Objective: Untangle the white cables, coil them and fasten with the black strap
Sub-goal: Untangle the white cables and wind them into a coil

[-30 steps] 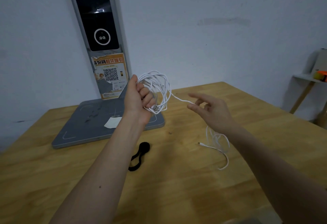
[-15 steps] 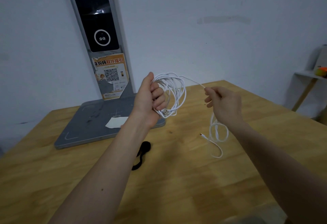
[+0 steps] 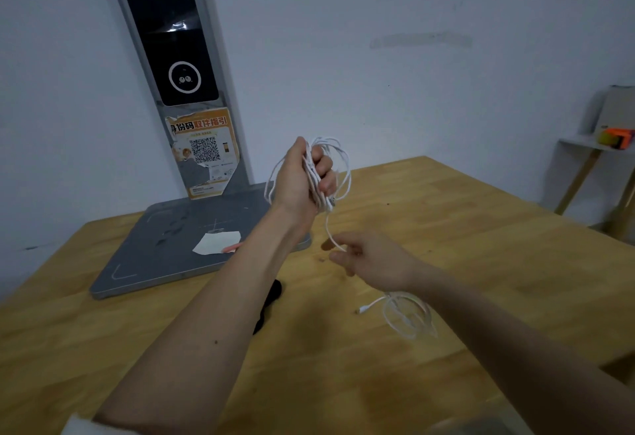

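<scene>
Nearest, loose white cable loops (image 3: 409, 314) lie on the wooden table (image 3: 498, 262), beside the black strap (image 3: 269, 304) (half hidden by the forearm). The right hand (image 3: 372, 259) seems to pinch the strand. Beyond, the left hand (image 3: 302, 176) clenches the coil (image 3: 338, 166).

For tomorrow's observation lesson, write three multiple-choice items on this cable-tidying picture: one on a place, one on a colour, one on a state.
1. Where is the black strap?
A. on the table, partly behind the left forearm
B. around the coil
C. on the side shelf

2. What colour is the poster on the grey stand?
A. green
B. orange
C. purple

3. What is the left hand doing?
A. lying flat on the table
B. pointing at the wall
C. holding the coiled white cable in a closed grip

Answers: 1 A, the strap lies on the table beside the arm. 2 B, its border is orange. 3 C, fingers curl round the loops.
</scene>
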